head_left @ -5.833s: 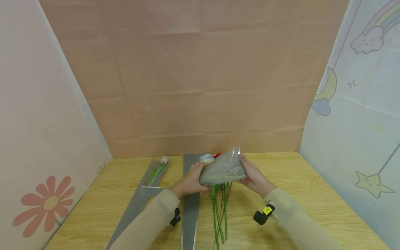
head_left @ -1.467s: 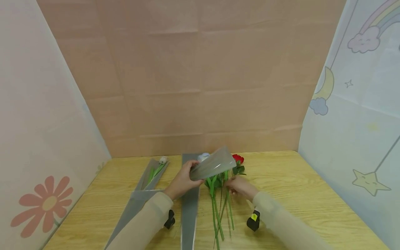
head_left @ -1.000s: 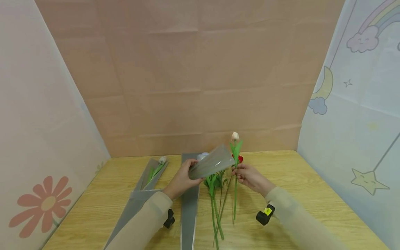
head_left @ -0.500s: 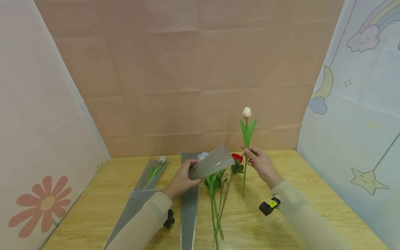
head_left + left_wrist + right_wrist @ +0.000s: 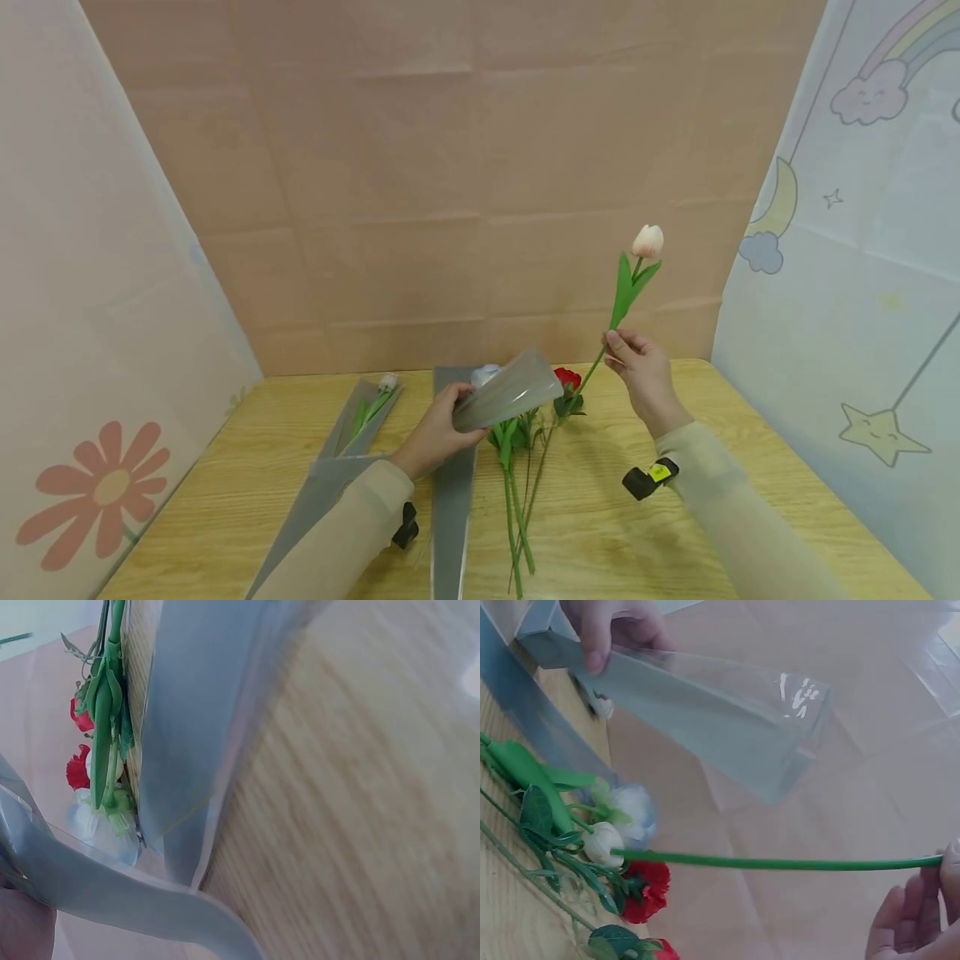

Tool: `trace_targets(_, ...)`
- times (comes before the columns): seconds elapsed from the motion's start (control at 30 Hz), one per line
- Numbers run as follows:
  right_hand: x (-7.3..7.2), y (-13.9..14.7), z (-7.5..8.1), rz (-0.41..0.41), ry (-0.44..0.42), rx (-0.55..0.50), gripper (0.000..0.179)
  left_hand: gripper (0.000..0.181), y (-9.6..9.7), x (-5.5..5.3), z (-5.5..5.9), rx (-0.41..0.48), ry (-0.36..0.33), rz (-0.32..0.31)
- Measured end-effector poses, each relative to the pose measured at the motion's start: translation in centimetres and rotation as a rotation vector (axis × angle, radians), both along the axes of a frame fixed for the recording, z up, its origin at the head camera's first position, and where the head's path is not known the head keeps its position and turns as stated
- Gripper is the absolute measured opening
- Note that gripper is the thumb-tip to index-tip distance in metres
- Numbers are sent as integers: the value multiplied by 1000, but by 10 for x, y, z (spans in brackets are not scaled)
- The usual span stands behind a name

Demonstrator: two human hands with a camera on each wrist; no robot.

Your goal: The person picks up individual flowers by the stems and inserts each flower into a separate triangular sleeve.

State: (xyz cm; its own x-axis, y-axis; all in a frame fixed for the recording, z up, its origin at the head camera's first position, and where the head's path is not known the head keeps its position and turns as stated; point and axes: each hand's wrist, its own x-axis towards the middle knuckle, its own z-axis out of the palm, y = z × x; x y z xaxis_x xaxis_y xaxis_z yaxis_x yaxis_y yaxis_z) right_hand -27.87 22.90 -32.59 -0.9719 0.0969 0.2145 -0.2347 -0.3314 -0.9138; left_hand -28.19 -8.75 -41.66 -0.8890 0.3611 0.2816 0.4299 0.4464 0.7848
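In the head view my right hand (image 5: 647, 379) pinches the stem of a pale pink-white tulip (image 5: 648, 242) just below its leaves. The tulip leans to the right, raised above the table, its stem's lower end near the red rose (image 5: 567, 378). My left hand (image 5: 438, 425) grips a grey, see-through flower sleeve (image 5: 510, 392) between thumb and fingers, and its wide end points to the right. The right wrist view shows this sleeve (image 5: 705, 720) with a clear glossy side, and the tulip's bare green stem (image 5: 795, 864) running to my right fingers (image 5: 930, 900).
Beneath the held sleeve, several flowers lie on the wooden table (image 5: 637, 533), among them a pale blue flower (image 5: 485, 373) and a red carnation (image 5: 646, 891). A flat grey sleeve (image 5: 452, 517) lies to their left. Farther left, another sleeve (image 5: 300, 508) holds a white tulip (image 5: 387, 382).
My right hand let go of the sleeve, picked the pale tulip from the flowers, then lifted it up and to the right, tilting it. My left hand kept the sleeve nearly still.
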Motion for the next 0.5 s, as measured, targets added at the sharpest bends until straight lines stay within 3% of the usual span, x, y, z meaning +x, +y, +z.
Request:
trace_targets(0.13,-2,-1,8,-131,57,-146,6,64,-1,-2,-2,-7,0,7)
trace_targets(0.3,-6,-2,17,-334,220,-403,6,65,-2,-4,-3,-17,4,15)
trace_targets(0.4,-7,-3,20,-381,322,-500,4,64,-3,-5,-3,-29,8,15)
trace_targets(0.5,-5,-6,22,-385,370,-551,5,63,-2,-6,-3,-42,21,13)
